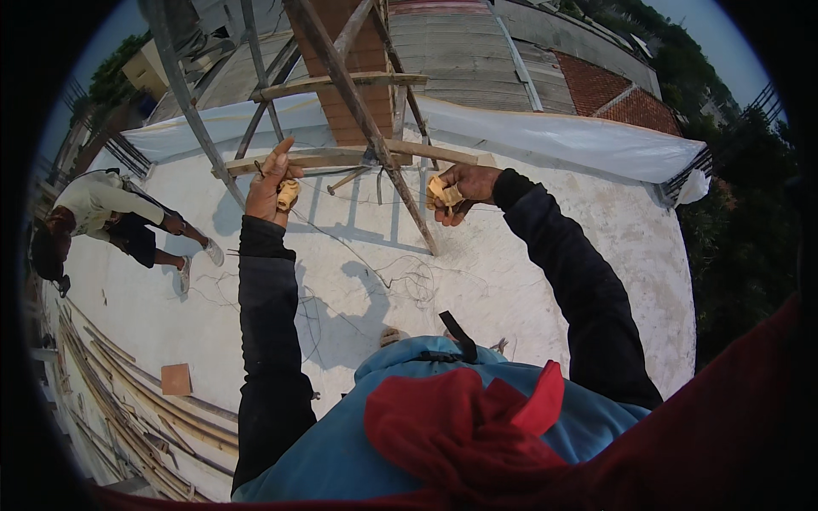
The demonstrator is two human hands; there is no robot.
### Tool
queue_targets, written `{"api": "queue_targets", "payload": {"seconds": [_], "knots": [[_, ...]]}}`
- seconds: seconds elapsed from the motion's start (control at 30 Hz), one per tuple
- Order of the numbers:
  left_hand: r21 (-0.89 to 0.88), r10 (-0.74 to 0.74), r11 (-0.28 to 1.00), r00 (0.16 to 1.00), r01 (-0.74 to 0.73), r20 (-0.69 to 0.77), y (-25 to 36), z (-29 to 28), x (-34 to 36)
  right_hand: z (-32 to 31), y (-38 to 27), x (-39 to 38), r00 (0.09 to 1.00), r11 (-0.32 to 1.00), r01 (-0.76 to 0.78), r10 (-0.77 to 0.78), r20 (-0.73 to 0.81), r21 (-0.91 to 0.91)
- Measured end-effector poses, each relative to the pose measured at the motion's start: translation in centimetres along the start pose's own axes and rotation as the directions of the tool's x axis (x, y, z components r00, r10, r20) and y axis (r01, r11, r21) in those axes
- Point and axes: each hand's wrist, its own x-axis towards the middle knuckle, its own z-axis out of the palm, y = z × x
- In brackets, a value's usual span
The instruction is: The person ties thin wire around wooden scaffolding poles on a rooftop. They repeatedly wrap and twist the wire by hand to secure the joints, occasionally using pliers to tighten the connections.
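My left hand (266,192), index finger pointing up, has its other fingers curled on a small tan, ridged bundle (288,194). In my right hand (471,186) a crumpled tan, glove-like piece (443,192) is pinched between thumb and fingers. What either piece is made of is too small to tell. Both arms reach forward in black sleeves, the hands well apart. Between and beyond them stands a frame of wooden poles (354,106) with crosspieces. A wooden-handled tool (349,178), perhaps a hammer, is at the lower crosspiece.
Thin wire (413,281) lies tangled on the pale concrete roof (511,294). At left a person (119,209) bends forward. Long wooden poles (162,409) and a square brown tile (175,380) lie lower left. White plastic sheeting (571,140) lines the far edge, with neighbouring roofs beyond.
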Motion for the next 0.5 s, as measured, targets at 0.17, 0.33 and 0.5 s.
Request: {"api": "queue_targets", "payload": {"seconds": [0.17, 0.33, 0.5], "knots": [[0.109, -0.025, 0.994, 0.997, 0.033, -0.067, 0.4, -0.4, 0.0, -0.1, 0.7, 0.6, 0.997, 0.999, 0.035, -0.037, 0.067, 0.021], [0.281, -0.102, 0.955, 0.995, 0.095, 0.01, 2.0, -2.1, -0.2, -0.6, 1.2, 0.6, 0.996, 0.999, 0.034, -0.033, 0.079, -0.004], [0.606, -0.214, 0.787, 0.973, 0.116, 0.092, 4.0, -3.4, -0.6, -0.8, 1.9, 0.3, 0.999, 0.998, -0.004, 0.007, 0.039, -0.069]]}}
